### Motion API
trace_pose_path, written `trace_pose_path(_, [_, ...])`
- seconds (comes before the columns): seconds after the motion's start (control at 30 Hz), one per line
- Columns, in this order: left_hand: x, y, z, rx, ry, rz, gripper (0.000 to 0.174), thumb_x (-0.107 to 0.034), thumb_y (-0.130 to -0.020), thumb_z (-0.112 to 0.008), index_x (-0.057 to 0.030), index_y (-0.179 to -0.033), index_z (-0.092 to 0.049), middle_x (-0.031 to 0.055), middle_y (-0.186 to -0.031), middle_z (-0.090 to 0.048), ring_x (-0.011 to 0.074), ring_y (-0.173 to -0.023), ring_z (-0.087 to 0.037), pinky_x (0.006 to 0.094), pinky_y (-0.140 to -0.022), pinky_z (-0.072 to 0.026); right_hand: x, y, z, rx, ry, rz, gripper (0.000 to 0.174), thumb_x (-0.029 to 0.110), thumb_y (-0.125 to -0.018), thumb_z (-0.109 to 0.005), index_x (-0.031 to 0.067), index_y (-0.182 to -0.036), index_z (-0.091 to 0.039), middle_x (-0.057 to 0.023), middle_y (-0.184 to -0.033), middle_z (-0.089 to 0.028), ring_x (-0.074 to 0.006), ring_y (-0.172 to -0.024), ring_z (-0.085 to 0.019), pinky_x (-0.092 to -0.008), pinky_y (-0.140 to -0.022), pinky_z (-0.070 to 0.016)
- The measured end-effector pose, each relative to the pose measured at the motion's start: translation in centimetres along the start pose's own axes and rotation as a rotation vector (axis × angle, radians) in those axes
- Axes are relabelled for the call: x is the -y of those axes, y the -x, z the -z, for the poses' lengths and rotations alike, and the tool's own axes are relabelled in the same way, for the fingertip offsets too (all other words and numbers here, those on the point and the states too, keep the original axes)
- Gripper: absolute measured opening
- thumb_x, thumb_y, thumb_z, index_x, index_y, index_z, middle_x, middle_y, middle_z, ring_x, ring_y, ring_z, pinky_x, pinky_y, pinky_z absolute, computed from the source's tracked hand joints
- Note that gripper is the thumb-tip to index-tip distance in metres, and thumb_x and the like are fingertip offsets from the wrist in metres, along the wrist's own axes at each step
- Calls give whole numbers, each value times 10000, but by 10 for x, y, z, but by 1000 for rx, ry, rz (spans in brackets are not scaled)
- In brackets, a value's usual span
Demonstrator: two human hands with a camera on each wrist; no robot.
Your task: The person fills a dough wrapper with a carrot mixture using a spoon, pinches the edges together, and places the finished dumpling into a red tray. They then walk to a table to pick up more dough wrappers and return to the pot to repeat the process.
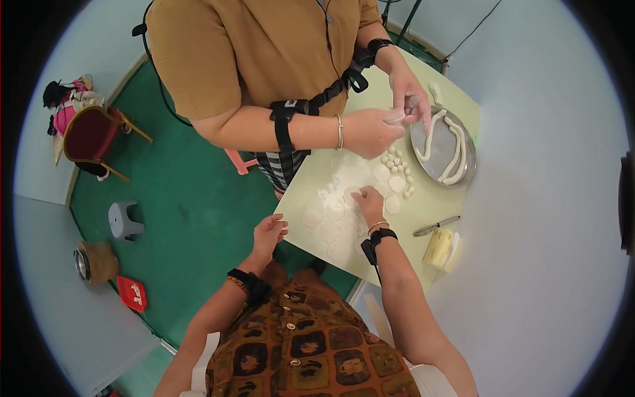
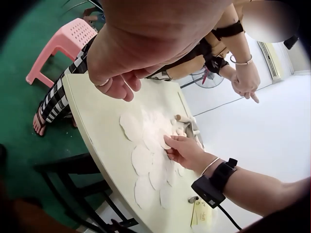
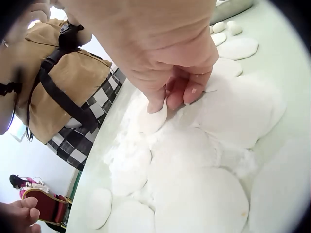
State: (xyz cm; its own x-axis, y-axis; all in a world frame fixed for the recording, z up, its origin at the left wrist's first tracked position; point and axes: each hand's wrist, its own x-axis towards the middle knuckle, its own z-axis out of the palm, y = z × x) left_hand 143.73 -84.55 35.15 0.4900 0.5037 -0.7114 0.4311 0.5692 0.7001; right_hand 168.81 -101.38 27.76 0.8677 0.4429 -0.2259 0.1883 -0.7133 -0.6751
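My right hand (image 1: 370, 205) is over the floured table and pinches the edge of a thin white dough round (image 3: 151, 120) between thumb and fingers. Other flat rounds (image 3: 201, 199) lie around it, some overlapping, on loose flour. My left hand (image 1: 268, 233) hangs beside the table's near left edge, fingers loosely bent, holding nothing. In the left wrist view the left hand (image 2: 146, 43) is large at the top, and the right hand (image 2: 184, 151) touches a round among the others. Small dough balls (image 1: 394, 161) lie beyond the right hand.
Across the table a person (image 1: 264, 66) holds something pale in both hands. A metal tray (image 1: 471, 155) with dough strips stands at the back right. A dark pen-like object (image 1: 436, 225) and a yellow packet (image 1: 438, 248) lie on the right. A pink stool (image 2: 73, 36) stands beside the table.
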Motion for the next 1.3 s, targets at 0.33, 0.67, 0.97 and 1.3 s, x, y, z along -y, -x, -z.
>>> trace_pose_path(0.33, [-33,-10,-4,-59,46,-22,207,-95,-886,-505,-57,-1087,-538,38,-950,-606,112,-767,-583,214,-642,-449,27,-26,35,-55,7,258,107,114,-713,-666,45,-788,-633,-124,-788,-598,-272,-723,-581,-354,-658,-474])
trace_pose_path(0.67, [-44,-23,-28,53,9,34,241,-127,-884,-518,-51,-1112,-528,40,-979,-594,123,-800,-586,219,-656,-448,7,-26,30,-57,-22,248,89,89,-750,-626,30,-816,-625,-127,-809,-632,-290,-760,-595,-346,-689,-479])
trace_pose_path(0.97, [-67,-16,-82,314,-134,160,364,-227,-889,-517,-53,-1207,-483,44,-1112,-561,138,-972,-534,277,-809,-414,10,-29,51,-20,-190,67,142,145,-807,-634,10,-842,-609,-19,-681,-600,-86,-624,-528,-233,-602,-445])
trace_pose_path(1.3, [-73,9,-107,359,270,270,504,-340,-881,-562,-78,-1280,-401,62,-1219,-482,187,-1117,-465,355,-939,-357,91,41,77,427,-971,-277,150,157,-845,-626,46,-940,-592,21,-794,-590,-60,-665,-533,-190,-622,-448])
